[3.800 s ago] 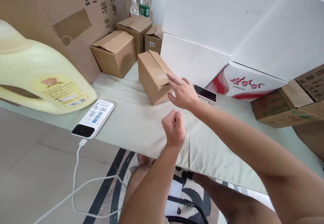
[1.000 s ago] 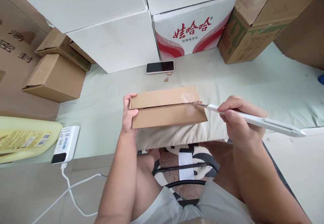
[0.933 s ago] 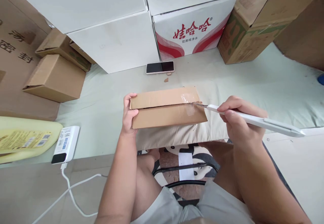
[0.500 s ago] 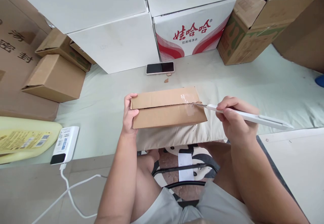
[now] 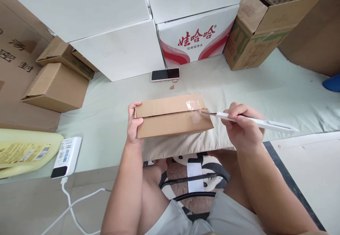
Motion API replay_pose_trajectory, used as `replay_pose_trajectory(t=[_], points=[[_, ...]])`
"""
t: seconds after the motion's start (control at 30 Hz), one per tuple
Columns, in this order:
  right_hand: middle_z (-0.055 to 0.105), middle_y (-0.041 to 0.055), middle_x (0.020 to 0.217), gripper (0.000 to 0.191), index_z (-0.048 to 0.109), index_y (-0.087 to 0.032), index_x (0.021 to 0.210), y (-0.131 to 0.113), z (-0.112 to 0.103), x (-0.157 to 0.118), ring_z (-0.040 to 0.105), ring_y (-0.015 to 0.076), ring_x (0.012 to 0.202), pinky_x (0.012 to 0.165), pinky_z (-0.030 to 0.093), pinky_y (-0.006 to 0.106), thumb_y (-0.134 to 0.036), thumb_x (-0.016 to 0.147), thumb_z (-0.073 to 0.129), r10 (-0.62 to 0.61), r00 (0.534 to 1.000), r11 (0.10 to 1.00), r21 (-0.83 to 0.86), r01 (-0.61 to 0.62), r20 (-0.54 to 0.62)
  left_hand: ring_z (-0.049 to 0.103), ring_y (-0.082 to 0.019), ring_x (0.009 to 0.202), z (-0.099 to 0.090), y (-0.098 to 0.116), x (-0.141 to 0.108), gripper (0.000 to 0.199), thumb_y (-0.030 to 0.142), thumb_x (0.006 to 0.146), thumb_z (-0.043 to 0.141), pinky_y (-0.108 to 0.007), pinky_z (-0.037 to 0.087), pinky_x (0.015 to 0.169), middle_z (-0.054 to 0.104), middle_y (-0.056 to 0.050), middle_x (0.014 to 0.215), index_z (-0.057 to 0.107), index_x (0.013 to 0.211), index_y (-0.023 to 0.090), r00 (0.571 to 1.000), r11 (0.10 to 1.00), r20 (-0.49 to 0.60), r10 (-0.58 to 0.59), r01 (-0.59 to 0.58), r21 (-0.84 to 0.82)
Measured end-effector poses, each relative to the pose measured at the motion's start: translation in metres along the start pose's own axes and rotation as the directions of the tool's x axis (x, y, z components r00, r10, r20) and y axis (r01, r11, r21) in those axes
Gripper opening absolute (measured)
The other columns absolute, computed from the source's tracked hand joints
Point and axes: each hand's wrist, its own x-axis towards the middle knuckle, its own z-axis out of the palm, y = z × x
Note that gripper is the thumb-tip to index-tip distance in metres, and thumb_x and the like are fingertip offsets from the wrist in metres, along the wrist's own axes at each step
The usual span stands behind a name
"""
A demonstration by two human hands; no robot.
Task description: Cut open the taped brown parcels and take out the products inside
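Observation:
A brown cardboard box (image 5: 170, 125) lies near the front edge of the cloth-covered surface, a seam running along its top. Clear tape (image 5: 193, 104) sticks to its right end, torn at the seam. My left hand (image 5: 135, 123) grips the box's left end, fingers on the far part and thumb by the seam. In my right hand (image 5: 244, 121) is a white utility knife (image 5: 276, 125), its handle pointing right. The thin metal blade reaches left to the taped end of the seam; whether it is inside the gap I cannot tell.
Behind the box lie a phone (image 5: 165, 74) and cardboard scraps (image 5: 172, 87). White cartons (image 5: 196, 40) and an open cardboard box (image 5: 247, 47) stand at the back. To the left are a power bank (image 5: 67, 157) with a cable and a yellow jug (image 5: 26, 150).
The knife blade has shifted slightly along the taped end, and the right hand has moved a little left with it. The left hand keeps its grip. The whole view has shifted slightly.

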Motion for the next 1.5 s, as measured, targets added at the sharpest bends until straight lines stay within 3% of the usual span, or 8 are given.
replay_pose_trajectory(t=[0.1,0.37,0.7,0.87,1.1,1.33,1.5], points=[[0.048,-0.0034,0.059,0.016,0.07,-0.021,0.073,-0.0016,0.0013,-0.0002,0.041,0.0079,0.044,0.046,0.029,0.027,-0.014,0.079,0.057,-0.023,1.0,1.0,0.014,0.023,-0.006,0.065,-0.025,0.092,-0.0001,0.0003,-0.0003,0.046,0.029,0.059,0.068,-0.04,0.059,0.088,0.066,-0.002,0.1,0.066,0.105,0.03,1.0,1.0,-0.011,-0.005,0.005,-0.002],[0.05,-0.0021,0.062,0.015,0.073,-0.021,0.076,0.004,-0.0019,-0.0042,0.045,0.0107,0.052,0.05,0.032,0.028,-0.02,0.081,0.059,0.059,0.997,0.989,-0.137,-0.051,0.051,0.064,-0.023,0.09,0.0002,0.0009,-0.0011,0.047,0.029,0.059,0.068,-0.038,0.058,0.086,0.065,-0.002,0.1,0.066,0.106,0.029,1.0,1.0,-0.011,-0.01,0.01,0.005],[0.053,-0.002,0.065,0.014,0.073,-0.022,0.078,0.0037,-0.0024,-0.0047,0.045,0.0105,0.051,0.05,0.032,0.028,-0.018,0.083,0.06,0.004,0.999,0.982,-0.188,0.002,0.035,0.064,-0.024,0.092,-0.0017,0.0003,-0.0016,0.047,0.03,0.061,0.068,-0.037,0.057,0.082,0.064,-0.003,0.103,0.064,0.108,0.03,1.0,1.0,0.005,-0.007,0.007,0.018],[0.05,-0.0026,0.062,0.016,0.072,-0.022,0.076,0.0023,-0.0009,-0.0036,0.044,0.0101,0.048,0.048,0.03,0.027,-0.019,0.082,0.057,-0.006,0.999,0.995,-0.102,0.01,0.042,0.063,-0.023,0.09,-0.0018,0.0003,-0.0017,0.048,0.03,0.06,0.069,-0.035,0.057,0.078,0.065,-0.003,0.105,0.065,0.108,0.03,1.0,1.0,-0.005,-0.009,0.01,0.013],[0.053,-0.0019,0.066,0.014,0.073,-0.022,0.08,0.0056,-0.0042,-0.0055,0.046,0.0109,0.053,0.052,0.033,0.029,-0.023,0.084,0.06,0.006,0.997,0.979,-0.201,0.008,0.071,0.063,-0.023,0.089,-0.0042,-0.0013,-0.0016,0.048,0.031,0.062,0.069,-0.034,0.055,0.076,0.064,-0.003,0.105,0.064,0.109,0.03,1.0,1.0,0.005,-0.012,0.012,0.017],[0.051,-0.0018,0.064,0.014,0.072,-0.022,0.082,0.0046,-0.0051,-0.0064,0.044,0.0119,0.052,0.052,0.033,0.029,-0.027,0.084,0.06,0.031,0.996,0.984,-0.177,-0.016,0.082,0.064,-0.024,0.091,-0.0057,-0.0016,-0.0017,0.048,0.031,0.063,0.069,-0.037,0.057,0.082,0.064,-0.003,0.106,0.062,0.11,0.03,1.0,1.0,0.027,-0.001,0.0,0.031],[0.05,-0.002,0.062,0.013,0.072,-0.022,0.08,0.0043,-0.0039,-0.0047,0.044,0.0118,0.052,0.05,0.032,0.028,-0.023,0.082,0.059,0.013,0.998,0.99,-0.14,-0.003,0.066,0.063,-0.022,0.088,-0.0041,0.0002,-0.0018,0.048,0.031,0.061,0.071,-0.034,0.056,0.075,0.065,-0.002,0.104,0.066,0.108,0.03,1.0,1.0,0.01,-0.014,0.014,0.015]])
